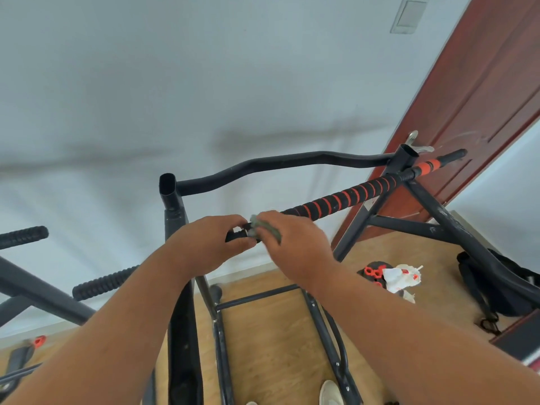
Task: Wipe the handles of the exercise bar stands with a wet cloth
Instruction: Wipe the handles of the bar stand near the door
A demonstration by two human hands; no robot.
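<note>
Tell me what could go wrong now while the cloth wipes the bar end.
The left hand grips only the bar's short black end; if it slips, the bar may roll off the stand. The right hand holds the cloth bunched, so it might miss part of the grip.

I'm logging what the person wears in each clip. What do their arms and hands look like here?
Both forearms are bare, with no sleeves in view. The left hand and right hand wear no gloves, and no rings, watch or bands are visible.

Pale wall (204, 83), wood floor (263, 331), red-brown door (482, 97), wall switch (409, 14)
</note>
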